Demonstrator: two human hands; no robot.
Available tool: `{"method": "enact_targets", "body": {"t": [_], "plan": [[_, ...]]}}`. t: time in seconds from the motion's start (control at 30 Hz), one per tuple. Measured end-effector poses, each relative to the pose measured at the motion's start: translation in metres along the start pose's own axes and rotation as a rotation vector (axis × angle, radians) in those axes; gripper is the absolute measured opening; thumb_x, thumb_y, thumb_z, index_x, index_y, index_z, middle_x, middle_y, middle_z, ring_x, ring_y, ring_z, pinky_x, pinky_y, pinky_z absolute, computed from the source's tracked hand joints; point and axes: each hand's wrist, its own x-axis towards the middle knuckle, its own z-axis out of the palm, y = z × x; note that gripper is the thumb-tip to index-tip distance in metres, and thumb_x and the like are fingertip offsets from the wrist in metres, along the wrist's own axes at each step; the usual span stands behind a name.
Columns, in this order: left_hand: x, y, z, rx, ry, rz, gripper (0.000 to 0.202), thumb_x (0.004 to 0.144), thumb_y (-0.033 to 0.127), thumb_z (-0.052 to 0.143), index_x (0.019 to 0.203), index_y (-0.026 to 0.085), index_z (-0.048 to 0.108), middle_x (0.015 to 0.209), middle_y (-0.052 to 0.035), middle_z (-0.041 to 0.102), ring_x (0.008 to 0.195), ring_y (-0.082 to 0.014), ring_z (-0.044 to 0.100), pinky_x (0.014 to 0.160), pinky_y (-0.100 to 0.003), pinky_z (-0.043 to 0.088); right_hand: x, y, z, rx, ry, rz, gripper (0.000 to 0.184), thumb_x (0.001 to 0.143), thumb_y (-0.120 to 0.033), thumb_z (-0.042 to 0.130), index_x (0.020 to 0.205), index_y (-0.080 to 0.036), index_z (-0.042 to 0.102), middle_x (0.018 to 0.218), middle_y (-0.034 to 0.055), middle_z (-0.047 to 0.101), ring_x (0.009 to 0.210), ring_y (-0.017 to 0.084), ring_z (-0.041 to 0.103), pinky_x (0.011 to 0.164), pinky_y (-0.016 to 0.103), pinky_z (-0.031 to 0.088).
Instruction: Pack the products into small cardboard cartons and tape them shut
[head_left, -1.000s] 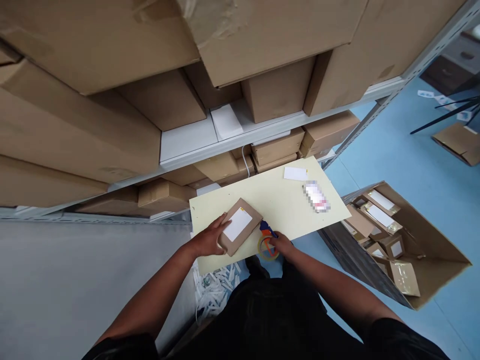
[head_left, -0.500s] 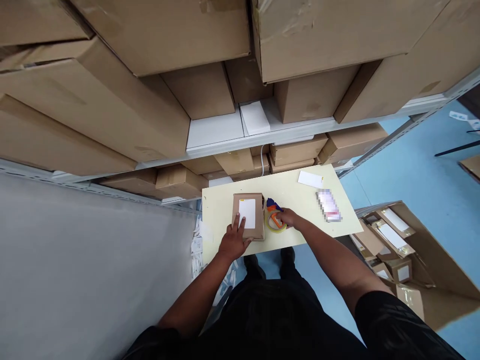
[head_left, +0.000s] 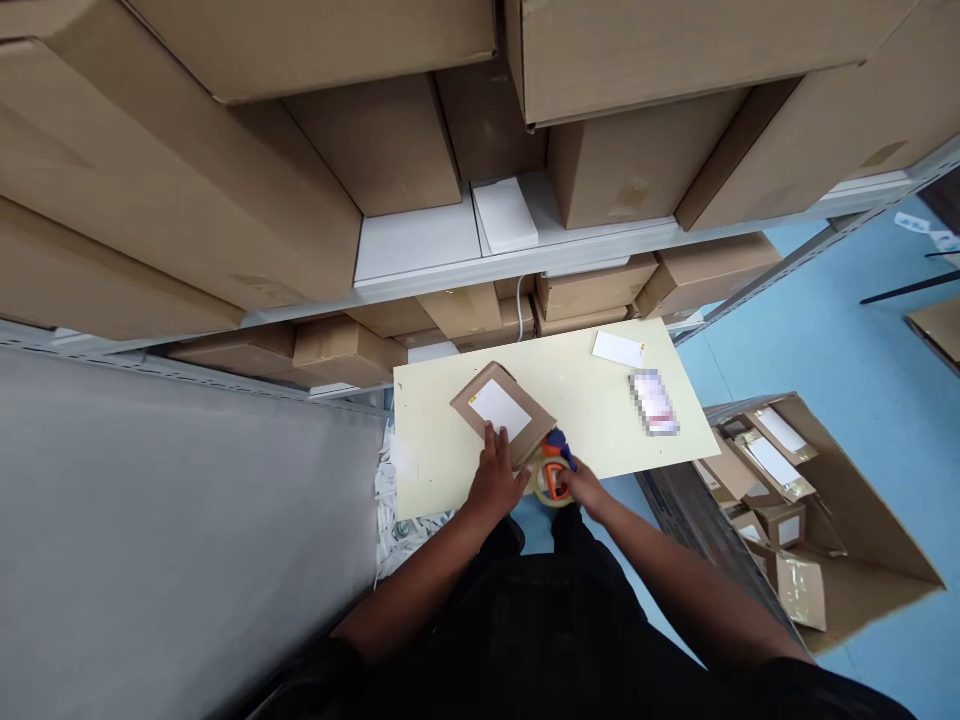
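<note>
- Steadying the box (head_left: 532, 430) looks like the reason my left hand (head_left: 493, 482) lies on it, fingers spread over its label (head_left: 498, 402); I cannot tell whether the thumb grips the edge.
- My right hand (head_left: 585, 488) is wrapped around the tape gun (head_left: 555, 448), seemingly to aim its head at the box's near right corner; touching or just beside, I cannot tell.
- The box sits askew, left of the table's (head_left: 435, 478) middle and toward its near edge, label up, perhaps to leave that face readable.
- A slip (head_left: 618, 348) and a blurred, phone-like item (head_left: 654, 402) lie farther right, probably set clear of my hands.
- Counting here: one box, one slip, one blurred item, one tape gun with one roll (head_left: 537, 488).
- Right of the table, one open carton (head_left: 885, 530) holds at least six parcels (head_left: 778, 462); overlap hides the exact number.
- Beyond, the rack (head_left: 420, 245) shows two levels of big boxes (head_left: 615, 175), too many cut off to count, and one white stack (head_left: 505, 215).
</note>
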Motion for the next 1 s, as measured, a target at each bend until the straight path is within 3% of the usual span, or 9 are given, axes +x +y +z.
{"method": "enact_targets", "body": {"t": [0.07, 0.17, 0.27, 0.37, 0.47, 0.57, 0.73, 0.87, 1.0], "plan": [[0.001, -0.005, -0.009, 0.023, -0.112, 0.071, 0.087, 0.094, 0.038, 0.060, 0.164, 0.015, 0.015, 0.171, -0.0221, -0.002, 0.148, -0.0358, 0.039, 0.106, -0.045, 0.047, 0.026, -0.027, -0.023, -0.017, 0.025, -0.007, 0.047, 0.070, -0.019, 0.057, 0.117, -0.017, 0.065, 0.081, 0.0025, 0.072, 0.069, 0.018, 0.065, 0.063, 0.027, 0.052], [0.018, -0.028, -0.037, 0.169, -0.211, 0.208, 0.069, 0.092, 0.034, 0.062, 0.156, 0.021, 0.039, 0.169, -0.0156, 0.022, 0.149, -0.0346, 0.036, 0.117, -0.048, 0.035, 0.062, -0.063, -0.055, -0.077, -0.004, -0.014, 0.041, 0.067, -0.016, 0.062, 0.108, -0.016, 0.069, 0.073, 0.0024, 0.069, 0.064, 0.017, 0.062, 0.059, 0.027, 0.050], [0.048, -0.055, -0.064, 0.291, -0.079, 0.168, 0.087, 0.083, 0.055, 0.073, 0.158, 0.026, 0.039, 0.171, -0.0133, 0.018, 0.156, -0.0430, 0.013, 0.122, -0.062, 0.018, 0.089, -0.092, -0.071, -0.154, -0.048, 0.002, 0.034, 0.063, -0.013, 0.068, 0.096, -0.016, 0.073, 0.065, 0.0021, 0.066, 0.060, 0.018, 0.060, 0.056, 0.027, 0.048], [0.067, -0.071, -0.070, 0.305, -0.029, 0.129, 0.102, 0.079, 0.068, 0.071, 0.161, 0.024, 0.031, 0.172, -0.0157, 0.010, 0.156, -0.0450, 0.000, 0.120, -0.063, 0.018, 0.100, -0.107, -0.074, -0.203, -0.072, 0.024, 0.030, 0.061, -0.013, 0.070, 0.091, -0.016, 0.073, 0.060, 0.0015, 0.064, 0.059, 0.019, 0.061, 0.056, 0.027, 0.048], [0.069, -0.071, -0.060, 0.282, 0.001, 0.120, 0.105, 0.080, 0.070, 0.068, 0.162, 0.019, 0.028, 0.171, -0.0182, 0.009, 0.157, -0.0441, -0.003, 0.121, -0.059, 0.021, 0.086, -0.095, -0.072, -0.196, -0.071, 0.009, 0.042, 0.063, -0.017, 0.066, 0.105, -0.019, 0.073, 0.065, 0.0003, 0.067, 0.061, 0.019, 0.063, 0.058, 0.027, 0.049], [0.067, -0.062, -0.051, 0.266, 0.032, 0.086, 0.103, 0.082, 0.068, 0.067, 0.162, 0.016, 0.029, 0.171, -0.0197, 0.011, 0.157, -0.0443, -0.002, 0.123, -0.058, 0.020, 0.048, -0.052, -0.066, -0.168, -0.044, -0.028, 0.054, 0.066, -0.019, 0.060, 0.119, -0.021, 0.069, 0.077, 0.0002, 0.071, 0.069, 0.019, 0.065, 0.064, 0.027, 0.051], [0.060, -0.035, -0.042, 0.226, 0.042, -0.033, 0.101, 0.085, 0.068, 0.063, 0.162, 0.015, 0.026, 0.170, -0.0225, 0.010, 0.155, -0.0490, 0.002, 0.117, -0.061, 0.029, -0.009, 0.017, -0.025, 0.043, 0.010, -0.016, 0.049, 0.066, -0.021, 0.054, 0.113, -0.019, 0.069, 0.089, 0.0019, 0.075, 0.082, 0.022, 0.069, 0.074, 0.029, 0.055], [0.034, -0.022, -0.035, 0.237, -0.030, -0.006, 0.102, 0.083, 0.062, 0.069, 0.162, 0.015, 0.026, 0.168, -0.0233, 0.017, 0.152, -0.0503, 0.015, 0.115, -0.060, 0.033, 0.012, -0.011, -0.012, 0.015, 0.110, -0.018, 0.046, 0.072, -0.024, 0.048, 0.114, -0.018, 0.066, 0.085, 0.0026, 0.074, 0.077, 0.020, 0.067, 0.066, 0.027, 0.054], [0.027, -0.031, -0.043, 0.273, -0.139, 0.173, 0.094, 0.080, 0.057, 0.075, 0.159, 0.026, 0.035, 0.165, -0.0164, 0.032, 0.149, -0.0429, 0.029, 0.120, -0.056, 0.027, 0.070, -0.075, -0.043, -0.046, 0.105, -0.037, 0.040, 0.070, -0.022, 0.058, 0.109, -0.018, 0.068, 0.082, 0.0020, 0.073, 0.073, 0.018, 0.065, 0.062, 0.024, 0.050]]}}
